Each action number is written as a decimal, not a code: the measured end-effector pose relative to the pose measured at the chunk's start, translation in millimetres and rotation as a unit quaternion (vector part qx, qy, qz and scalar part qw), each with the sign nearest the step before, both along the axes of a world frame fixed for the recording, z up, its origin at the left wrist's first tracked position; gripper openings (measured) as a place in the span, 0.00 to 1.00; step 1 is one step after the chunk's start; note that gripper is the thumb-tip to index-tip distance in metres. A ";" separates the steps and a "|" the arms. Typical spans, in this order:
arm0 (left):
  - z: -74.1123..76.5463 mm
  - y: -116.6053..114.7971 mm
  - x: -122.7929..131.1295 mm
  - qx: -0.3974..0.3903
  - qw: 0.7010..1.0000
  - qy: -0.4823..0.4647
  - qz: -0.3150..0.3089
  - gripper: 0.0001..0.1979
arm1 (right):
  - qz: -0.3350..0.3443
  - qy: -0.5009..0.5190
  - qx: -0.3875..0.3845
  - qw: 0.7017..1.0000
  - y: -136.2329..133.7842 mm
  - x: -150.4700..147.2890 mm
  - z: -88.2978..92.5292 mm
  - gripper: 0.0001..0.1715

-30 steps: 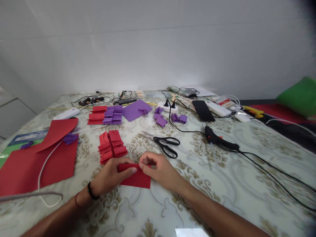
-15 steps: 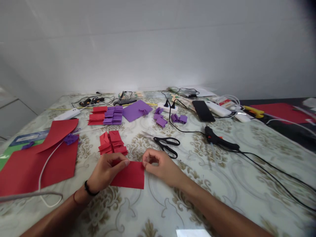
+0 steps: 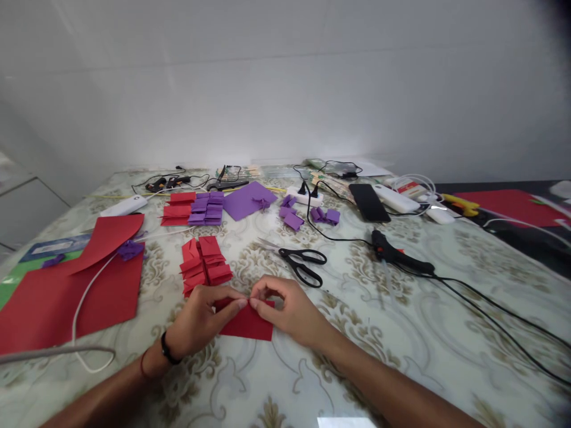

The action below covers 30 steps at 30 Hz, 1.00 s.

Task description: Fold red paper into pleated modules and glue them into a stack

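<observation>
My left hand [image 3: 200, 321] and my right hand [image 3: 285, 309] meet over a small red paper piece [image 3: 247, 324] lying on the patterned table near me. Both pinch its top edge, fingertips almost touching at the middle. A pile of folded red paper pieces [image 3: 204, 267] sits just beyond my left hand. Black-handled scissors [image 3: 298, 264] lie just past my right hand.
Large red sheets [image 3: 66, 291] with a white cable across them lie at the left. Folded purple pieces [image 3: 206, 208] and a purple sheet [image 3: 247, 199] sit farther back. A black glue gun [image 3: 399, 255] with its cord lies at the right, a phone [image 3: 369, 202] and power strip [image 3: 303, 193] behind.
The hands drew apart with the red paper spread flat, then came back together; the top edge is now pinched between both hands at the middle.
</observation>
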<state>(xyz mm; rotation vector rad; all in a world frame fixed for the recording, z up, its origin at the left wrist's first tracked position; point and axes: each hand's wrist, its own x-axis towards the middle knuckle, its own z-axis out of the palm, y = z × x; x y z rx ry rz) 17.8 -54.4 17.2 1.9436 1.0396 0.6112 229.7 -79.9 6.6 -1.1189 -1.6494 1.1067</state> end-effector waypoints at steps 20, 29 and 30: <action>-2.7 -0.8 -2.2 0.077 0.996 -0.047 -0.005 0.08 | 0.001 0.005 0.032 0.999 -0.8 -0.8 2.4 0.04; 1.3 14.7 -12.7 0.076 0.992 -0.076 0.068 0.08 | -0.059 0.002 0.024 0.998 13.7 15.5 1.6 0.04; 0.1 14.1 -11.7 0.075 0.993 -0.068 0.062 0.08 | -0.063 0.001 0.030 0.998 13.3 15.3 1.8 0.03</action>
